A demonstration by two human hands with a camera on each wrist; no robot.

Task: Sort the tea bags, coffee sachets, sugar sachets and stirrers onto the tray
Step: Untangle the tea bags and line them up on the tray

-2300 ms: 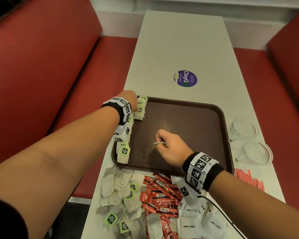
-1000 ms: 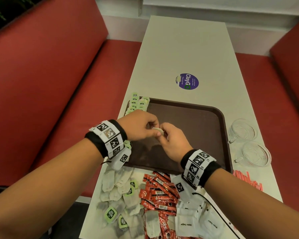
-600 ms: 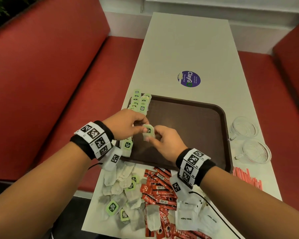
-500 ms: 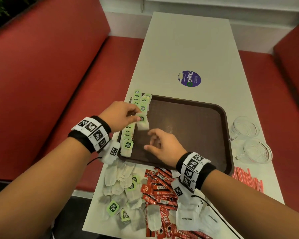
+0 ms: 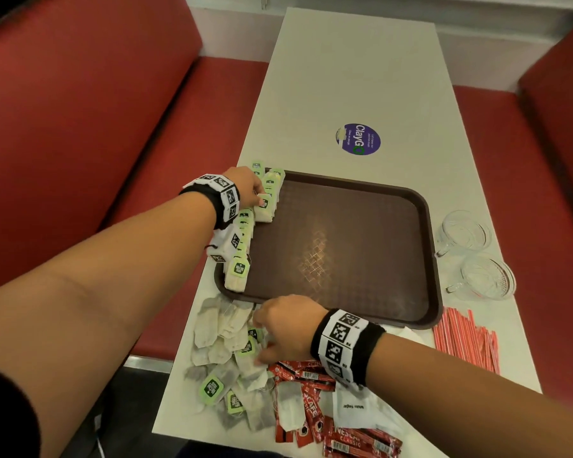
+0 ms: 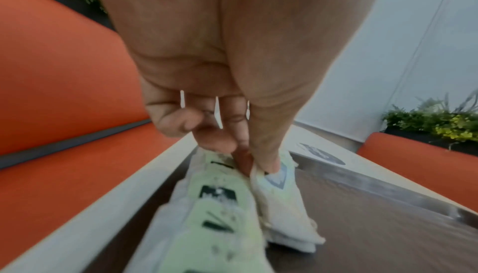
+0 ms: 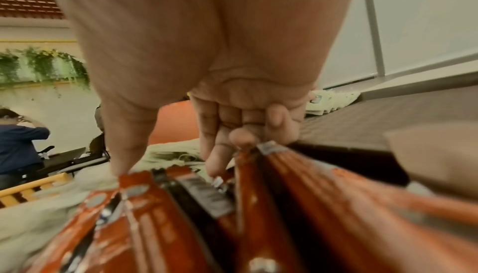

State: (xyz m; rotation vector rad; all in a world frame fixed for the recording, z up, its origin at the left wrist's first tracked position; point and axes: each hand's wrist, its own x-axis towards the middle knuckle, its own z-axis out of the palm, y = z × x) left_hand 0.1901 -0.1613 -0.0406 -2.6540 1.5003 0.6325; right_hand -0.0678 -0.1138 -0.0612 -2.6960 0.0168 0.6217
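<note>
Head view: nearest me, coffee sachets (image 5: 311, 401), sugar sachets (image 5: 354, 406) and loose tea bags (image 5: 219, 338) lie unsorted — my right hand (image 5: 283, 328) reaches among the bags, grip hidden. Stirrers (image 5: 465, 342) wait right. Farther, my left hand (image 5: 247, 186) pinches a tea bag (image 5: 264, 209) into the tray (image 5: 344, 246)'s left-edge row — only tea started.

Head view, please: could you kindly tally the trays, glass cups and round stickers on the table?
Tray: 1
Glass cups and: 2
Round sticker: 1
Total: 4
</note>
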